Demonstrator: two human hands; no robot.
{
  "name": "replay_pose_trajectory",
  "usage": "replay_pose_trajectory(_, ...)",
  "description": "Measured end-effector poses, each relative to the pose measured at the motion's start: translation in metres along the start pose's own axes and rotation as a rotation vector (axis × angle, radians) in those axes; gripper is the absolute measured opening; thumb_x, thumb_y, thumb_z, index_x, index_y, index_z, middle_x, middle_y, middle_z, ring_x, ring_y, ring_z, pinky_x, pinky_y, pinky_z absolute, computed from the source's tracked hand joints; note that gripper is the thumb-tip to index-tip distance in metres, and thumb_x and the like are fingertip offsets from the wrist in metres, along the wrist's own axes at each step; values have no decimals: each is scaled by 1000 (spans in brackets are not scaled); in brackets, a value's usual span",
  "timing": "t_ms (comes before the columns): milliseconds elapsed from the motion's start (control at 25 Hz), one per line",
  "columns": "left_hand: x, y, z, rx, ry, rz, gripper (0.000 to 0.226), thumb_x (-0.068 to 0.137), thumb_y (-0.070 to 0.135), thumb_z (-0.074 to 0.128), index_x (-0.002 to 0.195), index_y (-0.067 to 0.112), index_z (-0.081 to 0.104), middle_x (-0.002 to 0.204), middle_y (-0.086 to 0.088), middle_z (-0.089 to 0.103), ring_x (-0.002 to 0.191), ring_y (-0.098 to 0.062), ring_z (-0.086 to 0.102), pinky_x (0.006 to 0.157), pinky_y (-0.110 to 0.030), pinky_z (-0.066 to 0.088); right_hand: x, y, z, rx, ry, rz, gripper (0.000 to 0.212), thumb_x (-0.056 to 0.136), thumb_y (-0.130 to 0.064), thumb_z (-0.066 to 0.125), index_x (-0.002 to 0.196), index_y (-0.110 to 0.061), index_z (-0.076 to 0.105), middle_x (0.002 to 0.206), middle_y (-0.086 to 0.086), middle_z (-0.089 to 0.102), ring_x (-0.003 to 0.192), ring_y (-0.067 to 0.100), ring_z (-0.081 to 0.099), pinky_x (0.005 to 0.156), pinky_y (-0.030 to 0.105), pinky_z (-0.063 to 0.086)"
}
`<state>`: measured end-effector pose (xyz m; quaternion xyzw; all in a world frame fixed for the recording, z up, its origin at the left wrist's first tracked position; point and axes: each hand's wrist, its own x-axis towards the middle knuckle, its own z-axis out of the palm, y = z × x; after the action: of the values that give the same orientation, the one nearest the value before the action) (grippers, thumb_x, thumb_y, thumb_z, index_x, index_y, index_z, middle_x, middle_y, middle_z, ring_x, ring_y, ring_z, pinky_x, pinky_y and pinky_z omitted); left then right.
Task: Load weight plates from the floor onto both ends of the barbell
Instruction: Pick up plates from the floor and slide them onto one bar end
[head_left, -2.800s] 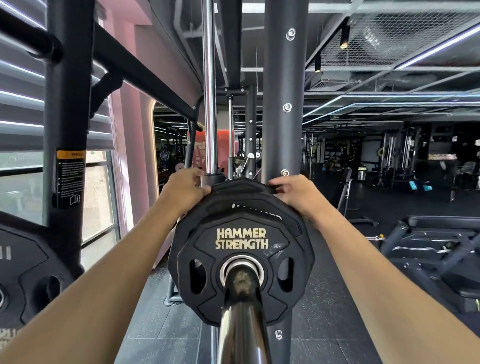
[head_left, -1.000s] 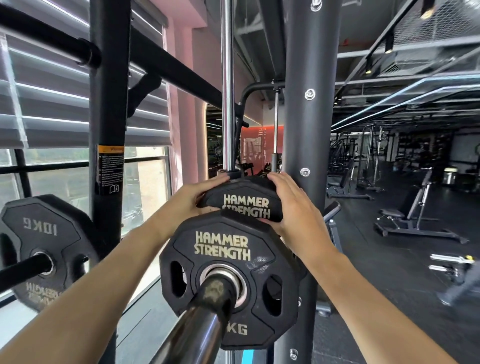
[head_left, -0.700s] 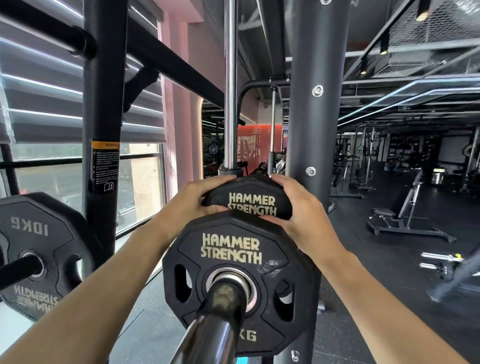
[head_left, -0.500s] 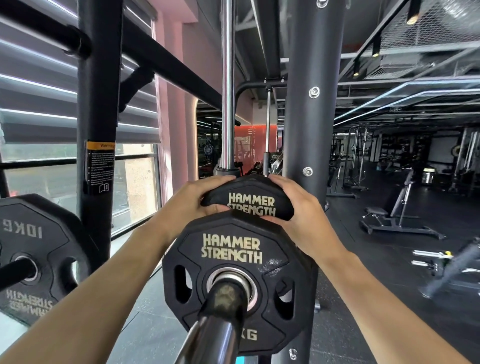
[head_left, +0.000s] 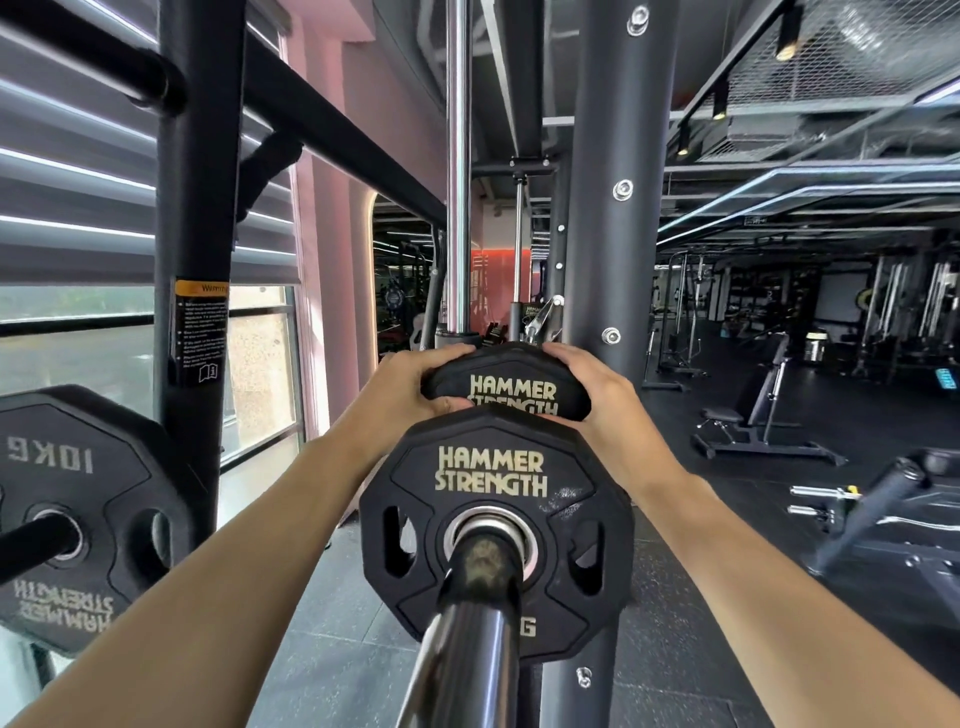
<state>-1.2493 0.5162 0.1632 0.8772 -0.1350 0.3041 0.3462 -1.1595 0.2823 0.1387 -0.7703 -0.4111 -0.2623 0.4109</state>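
A chrome barbell sleeve (head_left: 470, 634) points straight at me from the bottom centre. Two black Hammer Strength plates sit on it. The nearer plate (head_left: 493, 525) faces me fully. The farther, larger plate (head_left: 511, 387) shows only its top edge above the near one. My left hand (head_left: 410, 387) grips that top edge from the left, thumb on the front. My right hand (head_left: 597, 400) grips it from the right, fingers curled over the rim.
A black rack upright (head_left: 618, 208) stands right behind the plates, a chrome guide rod (head_left: 458, 171) to its left. Another upright (head_left: 197, 208) and a stored 10 kg plate (head_left: 78, 514) on a peg are at left. Benches (head_left: 753, 415) stand on the dark floor at right.
Earlier both hands held the rim of a single plate on the sleeve. Now two plates sit on it and my hands grip the rear one; over the last second only the view shifted slightly.
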Motion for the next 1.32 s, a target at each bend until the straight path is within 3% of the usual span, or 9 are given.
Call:
replay_pose_trajectory(160, 0, -7, 0, -23, 32, -23, 72, 78, 5, 84, 143, 10, 54, 133, -2, 65, 119, -8, 64, 108, -31, 47, 4, -10, -3, -87, -7, -17, 71, 79, -23, 85, 143, -22, 52, 141, -8, 57, 128, 11, 55, 110, 38, 44)
replay_pose_trajectory(400, 1, 3, -3, 21, -41, -45, 70, 82, 4, 80, 145, 10, 52, 137, -3, 62, 114, -5, 62, 109, -25, 44, 3, -24, -8, -92, -66, 48, 68, 84, -20, 80, 145, -17, 50, 142, -3, 57, 128, 13, 55, 111, 36, 44)
replay_pose_trajectory(520, -16, 27, -8, 115, 43, -28, 58, 93, 7, 69, 147, 11, 50, 140, -3, 58, 122, -12, 56, 108, -22, 39, -5, -52, -26, -63, -137, 170, 49, 99, -19, 62, 146, -15, 51, 139, 1, 59, 125, 14, 56, 104, 19, 40)
replay_pose_trajectory(640, -55, 59, -14, 90, 237, 52, 33, 101, 15, 56, 133, 13, 63, 123, 5, 66, 103, -1, 62, 95, -14, 44, -31, -89, -33, 50, 85, 129, 29, 104, -22, 52, 127, -16, 68, 126, -4, 69, 119, 9, 62, 101, 19, 43)
replay_pose_trajectory(720, -84, 73, -10, 112, 185, 124, 30, 102, 21, 55, 129, 15, 65, 113, 5, 69, 89, 9, 62, 84, -13, 50, -54, -113, -26, 111, 97, 74, 28, 104, -25, 51, 125, -19, 68, 119, -8, 70, 110, 4, 64, 99, 27, 50)
replay_pose_trajectory(920, -123, 74, 5, 108, -48, 148, 87, 82, 1, 70, 154, 23, 26, 143, 11, 36, 128, 7, 41, 103, -11, 41, -98, -116, -15, -206, -73, -34, 82, 85, -18, 67, 155, -27, 27, 158, -10, 29, 145, 10, 30, 116, 30, 33)
replay_pose_trajectory(1080, -106, 61, 2, 182, -174, 145, 127, 65, 22, 92, 158, 23, 6, 160, 12, 10, 149, -10, 21, 121, -30, 27, -90, -106, -20, -355, -184, -14, 120, 72, -34, 85, 159, -23, 3, 165, -14, -4, 153, 11, -15, 125, 52, 1)
replay_pose_trajectory(1200, -92, 45, 14, 358, -110, 156, 141, 56, 26, 97, 159, 23, 0, 164, 15, -6, 154, -16, 4, 125, -51, 13, -79, -97, -13, -476, -207, 38, 146, 56, -47, 93, 159, -23, -8, 164, -15, -18, 150, 14, -26, 119, 53, -7)
replay_pose_trajectory(1320, -79, 32, 23, 463, -67, 94, 144, 58, 24, 96, 159, 24, -7, 164, 15, -18, 152, -13, -19, 124, -57, -2, -68, -87, -1, -540, -172, 96, 154, 51, -50, 94, 159, -22, -13, 164, -13, -23, 150, 20, -28, 118, 61, -3)
